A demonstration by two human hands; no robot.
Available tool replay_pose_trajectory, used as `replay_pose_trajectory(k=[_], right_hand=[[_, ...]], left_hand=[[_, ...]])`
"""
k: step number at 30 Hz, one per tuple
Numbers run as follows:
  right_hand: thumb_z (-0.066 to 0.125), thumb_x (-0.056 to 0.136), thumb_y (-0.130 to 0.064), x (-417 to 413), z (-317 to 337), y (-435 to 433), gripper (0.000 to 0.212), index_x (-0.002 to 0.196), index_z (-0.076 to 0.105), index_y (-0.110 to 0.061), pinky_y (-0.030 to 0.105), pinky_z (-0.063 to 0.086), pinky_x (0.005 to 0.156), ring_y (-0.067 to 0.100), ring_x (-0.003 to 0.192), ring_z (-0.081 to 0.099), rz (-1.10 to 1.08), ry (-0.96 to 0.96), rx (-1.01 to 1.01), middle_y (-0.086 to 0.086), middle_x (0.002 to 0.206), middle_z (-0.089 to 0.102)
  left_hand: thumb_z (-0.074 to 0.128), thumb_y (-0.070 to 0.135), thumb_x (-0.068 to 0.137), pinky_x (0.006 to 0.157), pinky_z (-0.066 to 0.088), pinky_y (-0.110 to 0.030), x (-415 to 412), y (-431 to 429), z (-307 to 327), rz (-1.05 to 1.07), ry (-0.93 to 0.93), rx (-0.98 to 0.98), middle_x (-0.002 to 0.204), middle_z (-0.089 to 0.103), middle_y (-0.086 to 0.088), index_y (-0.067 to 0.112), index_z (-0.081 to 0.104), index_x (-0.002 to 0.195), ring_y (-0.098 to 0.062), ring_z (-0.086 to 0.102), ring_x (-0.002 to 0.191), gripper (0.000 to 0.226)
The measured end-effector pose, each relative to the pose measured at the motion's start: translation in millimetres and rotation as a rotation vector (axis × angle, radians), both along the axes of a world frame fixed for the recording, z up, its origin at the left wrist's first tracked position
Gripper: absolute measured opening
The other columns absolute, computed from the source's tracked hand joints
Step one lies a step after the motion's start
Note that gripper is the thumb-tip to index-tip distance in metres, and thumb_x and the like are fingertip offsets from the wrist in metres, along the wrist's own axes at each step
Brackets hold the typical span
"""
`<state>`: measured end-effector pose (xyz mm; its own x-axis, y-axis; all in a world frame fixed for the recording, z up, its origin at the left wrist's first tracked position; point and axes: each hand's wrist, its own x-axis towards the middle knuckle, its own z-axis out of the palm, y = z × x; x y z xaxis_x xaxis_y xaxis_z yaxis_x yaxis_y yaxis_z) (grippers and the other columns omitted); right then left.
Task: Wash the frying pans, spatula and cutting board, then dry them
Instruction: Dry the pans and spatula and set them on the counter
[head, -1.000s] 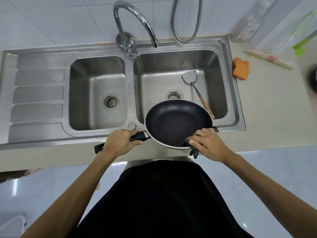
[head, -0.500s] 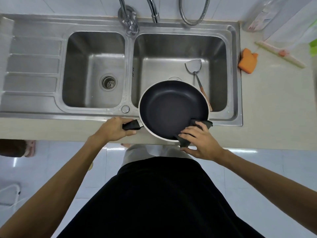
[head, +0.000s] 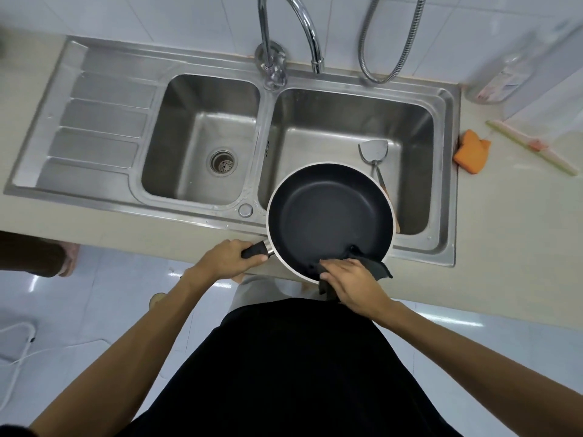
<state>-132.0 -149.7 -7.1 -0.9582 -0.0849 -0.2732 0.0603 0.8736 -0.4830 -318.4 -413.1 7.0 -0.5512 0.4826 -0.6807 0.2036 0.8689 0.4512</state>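
A black frying pan [head: 328,212] with a pale rim hangs over the near edge of the right sink basin [head: 410,127]. My left hand [head: 227,258] grips its black handle. My right hand [head: 355,283] holds a dark cloth [head: 377,266] against the pan's near inner rim. A metal spatula [head: 373,152] with a wooden handle lies in the right basin behind the pan, its handle partly hidden by the pan. No cutting board is in view.
The left basin [head: 176,127] holds only its drain. A curved tap [head: 303,29] and a spray hose [head: 400,39] stand at the back. On the counter to the right lie an orange sponge [head: 471,151], a long squeegee [head: 533,146] and a clear bottle [head: 501,80].
My right hand with the cloth has slid left along the pan's near rim, further into the pan. The pan stays over the sink's front edge; my view has shifted.
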Motion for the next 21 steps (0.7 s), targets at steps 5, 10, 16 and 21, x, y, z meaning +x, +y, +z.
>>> replay_pose_trajectory(k=[5,10,16,21], right_hand=[[0.009,0.103,-0.06,-4.9,1.4,-13.3,0.074,0.156,0.034,-0.016,0.043,0.014,0.125,0.019,0.154,0.021,0.23,-0.161,0.085,-0.002,0.164,0.029],[0.027,0.105,-0.056,1.4,17.0,18.1,0.064,0.145,0.053,-0.012,0.043,0.033,0.118,0.024,0.141,0.045,0.159,0.057,0.079,0.003,0.149,0.053],[0.001,0.095,-0.069,5.2,18.8,36.3,0.083,0.157,0.033,-0.025,0.03,0.011,0.125,0.01,0.151,0.026,0.385,-0.276,0.052,-0.01,0.161,0.035],[0.013,0.106,-0.054,-22.7,9.2,10.0,0.06,0.161,0.005,-0.03,0.03,-0.012,0.124,-0.001,0.151,-0.014,0.421,-0.482,-0.078,-0.018,0.167,-0.001]], left_hand=[[0.061,0.061,0.091,0.074,0.051,-0.035,9.8,-4.5,-6.7,0.027,-0.009,0.006,0.078,0.068,0.002,0.025,0.067,0.089,-0.019,0.065,0.077,0.037],[0.06,0.066,0.088,0.074,0.052,-0.035,4.1,-5.8,-8.0,0.026,-0.017,-0.003,0.074,0.066,0.004,0.021,0.07,0.09,-0.016,0.064,0.075,0.046],[0.059,0.062,0.092,0.067,0.046,-0.033,9.8,-6.2,-9.9,0.024,-0.034,0.012,0.072,0.063,0.005,0.02,0.065,0.085,-0.016,0.061,0.073,0.043],[0.059,0.058,0.093,0.066,0.047,-0.033,12.7,-6.8,-12.1,0.023,-0.066,0.016,0.074,0.066,-0.005,0.017,0.064,0.08,-0.021,0.062,0.071,0.043]])
